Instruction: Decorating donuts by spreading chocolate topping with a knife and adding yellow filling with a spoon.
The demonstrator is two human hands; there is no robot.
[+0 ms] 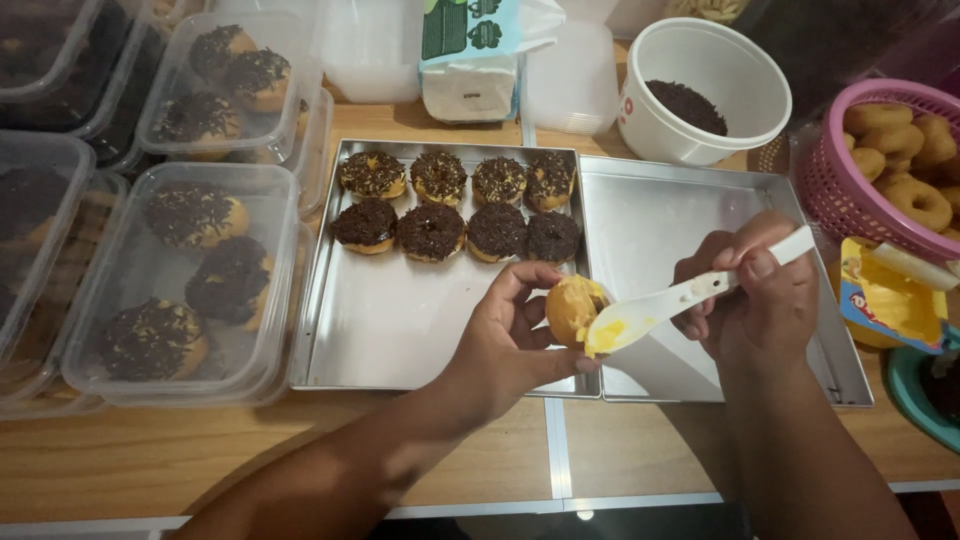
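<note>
The left hand (500,335) pinches a plain doughnut (572,308) between thumb and fingers, above the near edge of the left tray (400,330). The right hand (760,295) is curled around a white spoon (680,298), its yellow-smeared tip touching the doughnut. Eight sprinkled doughnuts (455,205) lie along the tray's far side.

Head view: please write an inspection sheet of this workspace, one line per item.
Surface: wooden table bearing two steel trays; left tray holds eight chocolate-sprinkled doughnuts, right tray bare.
Job's things: plain round doughnut; white plastic spatula carrying yellow spread.
Clutter: clear plastic boxes of sprinkled doughnuts, white sprinkle tub, pink basket of plain doughnuts.
Fingers: left hand holds doughnut; right hand holds spatula.
Cables: nothing seen.
Surroundings: nothing seen.
</note>
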